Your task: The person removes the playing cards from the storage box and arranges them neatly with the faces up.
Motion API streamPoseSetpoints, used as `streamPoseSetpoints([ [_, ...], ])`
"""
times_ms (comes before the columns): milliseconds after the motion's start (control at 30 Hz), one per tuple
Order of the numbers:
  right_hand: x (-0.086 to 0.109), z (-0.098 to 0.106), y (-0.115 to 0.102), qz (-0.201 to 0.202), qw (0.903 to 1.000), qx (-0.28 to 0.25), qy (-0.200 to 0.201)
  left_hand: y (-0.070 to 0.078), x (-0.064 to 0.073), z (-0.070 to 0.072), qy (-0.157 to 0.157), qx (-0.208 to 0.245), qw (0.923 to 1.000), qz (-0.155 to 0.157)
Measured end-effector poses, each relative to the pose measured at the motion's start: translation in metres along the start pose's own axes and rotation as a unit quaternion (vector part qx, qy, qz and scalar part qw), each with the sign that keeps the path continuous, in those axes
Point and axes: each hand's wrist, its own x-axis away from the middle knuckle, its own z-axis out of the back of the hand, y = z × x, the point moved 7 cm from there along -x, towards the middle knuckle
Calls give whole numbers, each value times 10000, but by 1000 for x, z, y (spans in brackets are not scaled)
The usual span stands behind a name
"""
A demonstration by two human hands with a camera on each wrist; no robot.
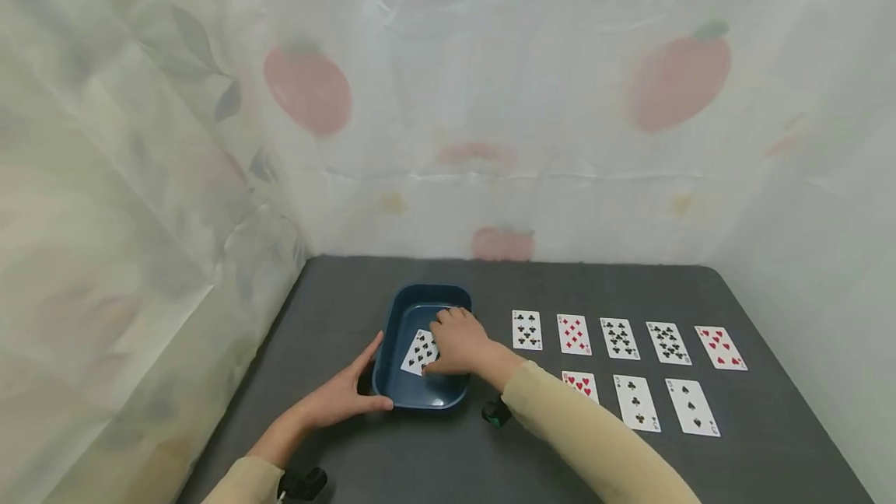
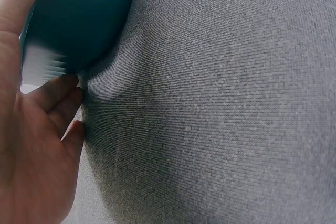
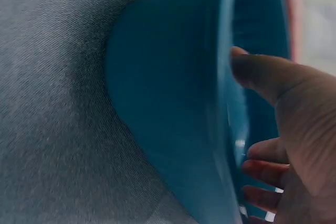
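Observation:
A dark blue rectangular tray [image 1: 420, 395] with raised walls stands on the table left of centre. My left hand [image 1: 341, 397] holds its near left corner, thumb against the front wall and fingers along the left side. In the left wrist view, bent fingertips [image 2: 68, 85] rest low against the tray. My right hand [image 1: 458, 344] reaches inside the tray, over a white playing card [image 1: 418, 352] with black pips that lies tilted there. It covers the card's right part. In the right wrist view the thumb [image 3: 260, 74] is over the rim, apart from the loosely bent fingers.
Right of the tray, several face-up playing cards lie in two rows, among them a three of clubs [image 1: 637, 404], a three of spades [image 1: 691, 407] and a hearts card [image 1: 721, 348]. My right forearm [image 1: 588, 434] partly hides another hearts card [image 1: 580, 385]. Patterned curtains [image 1: 420, 99] surround the grey table [image 1: 392, 465].

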Motion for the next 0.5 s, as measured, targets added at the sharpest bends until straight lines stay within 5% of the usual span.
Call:
streamPoseSetpoints([
  [267, -19, -18, -5, -758, 9960, 286, -376, 0, 0, 1, -18, 16, 10000, 34],
  [500, -21, -25, -7, -892, 9950, 73, -455, 4, 2, 1, 32, -26, 10000, 35],
])
